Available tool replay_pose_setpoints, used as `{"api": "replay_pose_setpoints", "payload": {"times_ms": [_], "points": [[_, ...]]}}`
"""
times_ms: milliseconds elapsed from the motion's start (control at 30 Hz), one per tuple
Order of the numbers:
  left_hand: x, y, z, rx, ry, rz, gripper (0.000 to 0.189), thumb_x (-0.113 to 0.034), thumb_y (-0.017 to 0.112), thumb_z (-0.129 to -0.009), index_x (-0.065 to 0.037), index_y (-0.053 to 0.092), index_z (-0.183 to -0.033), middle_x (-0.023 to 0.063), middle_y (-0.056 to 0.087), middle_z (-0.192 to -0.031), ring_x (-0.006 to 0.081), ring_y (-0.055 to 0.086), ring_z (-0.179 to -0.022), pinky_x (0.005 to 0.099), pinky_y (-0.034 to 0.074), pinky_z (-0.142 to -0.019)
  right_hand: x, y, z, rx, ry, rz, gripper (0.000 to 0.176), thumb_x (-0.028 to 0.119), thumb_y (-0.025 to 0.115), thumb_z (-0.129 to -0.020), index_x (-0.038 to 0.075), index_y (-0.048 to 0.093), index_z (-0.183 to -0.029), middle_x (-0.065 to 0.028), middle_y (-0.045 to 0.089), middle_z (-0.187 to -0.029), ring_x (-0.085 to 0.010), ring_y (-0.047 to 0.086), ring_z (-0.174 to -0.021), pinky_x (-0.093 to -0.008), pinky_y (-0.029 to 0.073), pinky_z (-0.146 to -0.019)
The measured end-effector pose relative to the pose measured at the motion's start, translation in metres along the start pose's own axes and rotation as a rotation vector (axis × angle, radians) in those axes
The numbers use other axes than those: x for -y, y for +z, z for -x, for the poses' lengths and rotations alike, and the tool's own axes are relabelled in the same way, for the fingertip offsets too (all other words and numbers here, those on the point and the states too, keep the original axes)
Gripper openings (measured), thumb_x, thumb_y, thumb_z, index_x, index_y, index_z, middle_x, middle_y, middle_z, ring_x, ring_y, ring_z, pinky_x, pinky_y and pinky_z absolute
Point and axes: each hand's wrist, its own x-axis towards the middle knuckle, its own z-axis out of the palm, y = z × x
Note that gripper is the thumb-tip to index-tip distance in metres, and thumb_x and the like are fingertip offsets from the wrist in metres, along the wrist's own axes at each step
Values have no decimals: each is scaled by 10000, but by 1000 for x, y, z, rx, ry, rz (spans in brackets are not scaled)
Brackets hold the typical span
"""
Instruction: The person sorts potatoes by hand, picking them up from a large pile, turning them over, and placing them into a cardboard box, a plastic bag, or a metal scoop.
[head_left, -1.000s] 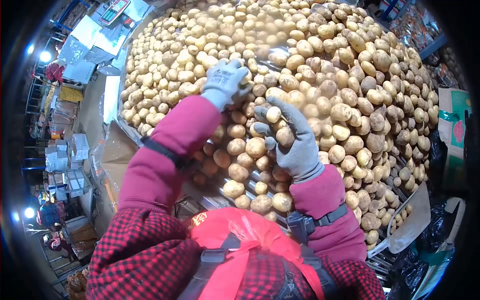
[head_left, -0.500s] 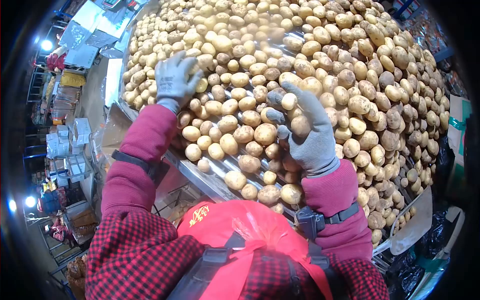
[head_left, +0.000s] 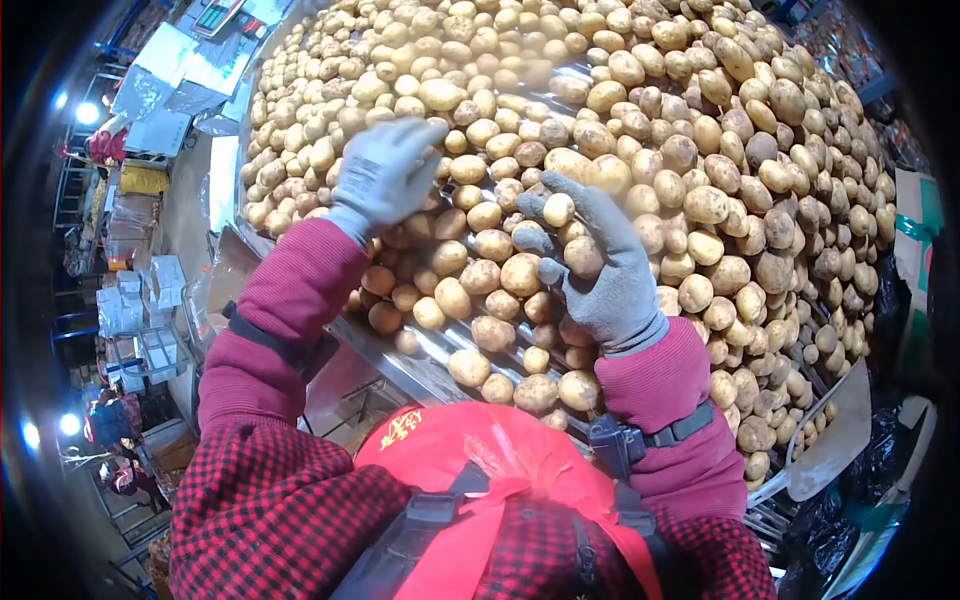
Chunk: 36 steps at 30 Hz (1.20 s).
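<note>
Potatoes (head_left: 708, 205) of mixed sizes lie heaped over a slatted metal table (head_left: 440, 350). My left hand (head_left: 388, 172), in a grey glove, is over the left part of the heap, palm down, with its fingers stretched toward the right and slightly blurred; what lies under the palm is hidden. In its own grey glove, my right hand (head_left: 612, 285) is curled at the middle of the heap. Its fingers hold a small pale potato (head_left: 559, 209) and a larger brownish potato (head_left: 583, 257). Several loose potatoes (head_left: 492, 332) rest on the slats between my hands and my body.
A metal scoop-like plate (head_left: 830, 440) stands at the table's right front corner, beside black plastic bags (head_left: 875, 470). White boxes (head_left: 160, 85) and a scale (head_left: 217, 17) are at the upper left. More boxes (head_left: 120, 305) stand on the floor at left.
My left hand has moved right and slightly up across the potatoes, its fingers now closer together. My right hand keeps its two potatoes and has shifted only slightly.
</note>
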Motion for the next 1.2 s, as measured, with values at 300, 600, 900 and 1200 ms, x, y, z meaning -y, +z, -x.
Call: {"api": "replay_pose_setpoints", "payload": {"times_ms": [300, 600, 900, 1200], "points": [[15, 19, 2, 221, -232, -143, 641, -390, 790, -856, -154, 597, -1420, 131, 628, -1290, 355, 610, -1191, 488, 480, -1026, 10, 5, 0, -23, 81, -87, 650, -71, 721, -883, 15, 526, -1496, -109, 620, -1390, -224, 601, -1338, -329, 507, -1124], [10, 18, -23, 599, -57, -216, 652, -309, 820, -803, -175, 623, -1410, 120, 679, -1159, 336, 632, -1093, 464, 477, -979, 6, 1, 0, 30, 29, 31, 748, -252, 462, -847, 1, 435, -1550, -167, 594, -1462, -272, 659, -1288, -327, 589, -1021], [-20, 35, -19, 536, -302, -287, 421, -331, 777, -843, -155, 636, -1198, 97, 709, -1094, 323, 658, -1079, 503, 486, -883, -4, 9, -1, 2, 15, -137, 713, -210, 604, -873, -30, 431, -1541, -175, 577, -1474, -275, 618, -1335, -344, 574, -1063], [-34, 4, -25, 372, -986, 432, 343, -320, 813, -914, -98, 703, -1150, 86, 754, -1013, 192, 735, -955, 400, 585, -799, -13, 11, 2, 25, 22, -407, 755, -271, 551, -862, 0, 415, -1553, -182, 529, -1512, -324, 587, -1369, -419, 577, -1084]]}}
